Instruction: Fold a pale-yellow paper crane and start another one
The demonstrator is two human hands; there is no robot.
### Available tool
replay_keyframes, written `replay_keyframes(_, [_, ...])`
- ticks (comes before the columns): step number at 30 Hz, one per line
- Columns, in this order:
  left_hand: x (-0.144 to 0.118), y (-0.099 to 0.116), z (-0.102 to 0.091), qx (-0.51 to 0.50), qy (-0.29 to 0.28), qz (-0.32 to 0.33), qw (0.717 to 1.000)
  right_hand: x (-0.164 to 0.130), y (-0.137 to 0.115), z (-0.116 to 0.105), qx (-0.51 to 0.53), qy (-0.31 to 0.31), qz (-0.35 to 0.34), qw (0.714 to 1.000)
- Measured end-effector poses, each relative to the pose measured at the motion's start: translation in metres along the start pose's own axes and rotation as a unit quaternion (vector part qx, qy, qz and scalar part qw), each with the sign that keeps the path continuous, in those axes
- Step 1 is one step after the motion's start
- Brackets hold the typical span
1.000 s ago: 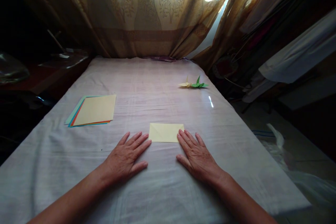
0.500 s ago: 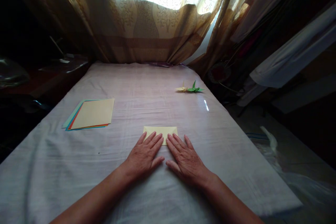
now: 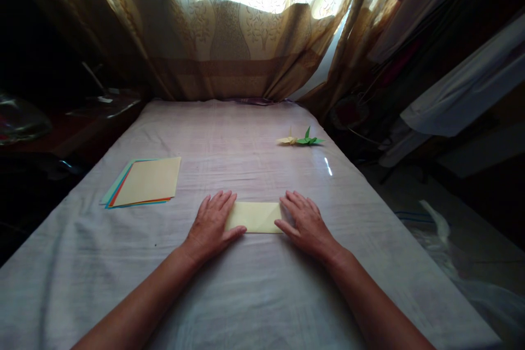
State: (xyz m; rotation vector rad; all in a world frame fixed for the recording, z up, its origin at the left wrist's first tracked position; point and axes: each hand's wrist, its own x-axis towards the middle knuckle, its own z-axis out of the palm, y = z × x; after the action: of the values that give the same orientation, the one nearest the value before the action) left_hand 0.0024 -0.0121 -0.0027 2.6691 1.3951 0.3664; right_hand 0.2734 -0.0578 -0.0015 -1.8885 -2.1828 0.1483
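A pale yellow folded sheet of paper [image 3: 259,217] lies flat on the cloth as a long rectangle, with diagonal creases showing faintly. My left hand [image 3: 214,220] rests at its left end, fingers stretched forward and the thumb on the near edge. At the right end lies my right hand [image 3: 303,221], its fingers extended and its thumb touching the paper. Both palms face down and neither hand grips anything. The ends of the paper are partly hidden under the hands.
To the left sits a stack of coloured paper sheets [image 3: 147,181], cream on top. Toward the far right stand a cream paper crane [image 3: 288,140] and a green paper crane [image 3: 309,140]. White cloth [image 3: 229,290] covers the table. A patterned curtain [image 3: 221,38] hangs behind.
My hands have slid apart from the middle of the folded paper to its two ends, uncovering its centre. The view has shifted slightly.
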Motion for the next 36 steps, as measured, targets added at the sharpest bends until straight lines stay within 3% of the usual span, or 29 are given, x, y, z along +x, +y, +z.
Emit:
replay_keyframes(7, [0.002,0.001,-0.007,-0.024,0.010,0.019,0.999,0.005,-0.010,0.005,0.050,0.012,-0.010,0.999])
replay_keyframes(15, [0.002,-0.006,0.004,-0.037,0.016,0.019,0.999,0.009,-0.006,0.006,0.049,-0.002,0.014,0.999])
replay_keyframes(23, [0.000,0.003,-0.003,-0.028,0.091,0.071,0.993,0.009,-0.003,0.011,0.076,0.059,-0.007,0.995])
replay_keyframes(29, [-0.001,0.004,-0.005,-0.039,0.155,0.127,0.979,0.008,-0.002,0.012,0.127,0.129,-0.062,0.982])
replay_keyframes(36, [-0.004,0.011,-0.021,-0.130,0.276,0.132,0.943,0.007,-0.016,-0.019,0.198,0.241,-0.132,0.941])
